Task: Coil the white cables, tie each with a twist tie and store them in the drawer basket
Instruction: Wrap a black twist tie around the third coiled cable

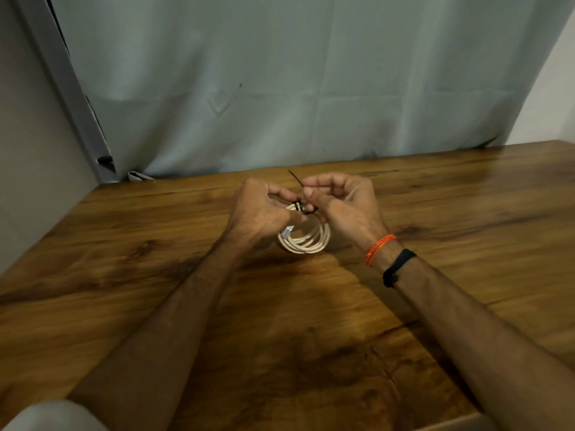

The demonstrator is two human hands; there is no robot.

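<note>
A coiled white cable (306,242) stands on edge above the wooden table (311,321), held between both hands near the table's far middle. My left hand (259,209) grips the top of the coil, thumb pressed beside a dark twist tie (299,206) wrapped around the loops. My right hand (343,206) pinches the tie's free end, which sticks up past my fingertips. A white connector with a label shows at the coil's left side. No drawer basket is in view.
A grey-blue curtain (295,82) hangs behind the table's far edge. A pale wall and a grey frame stand at the left. Orange and black bands circle my right wrist (389,256).
</note>
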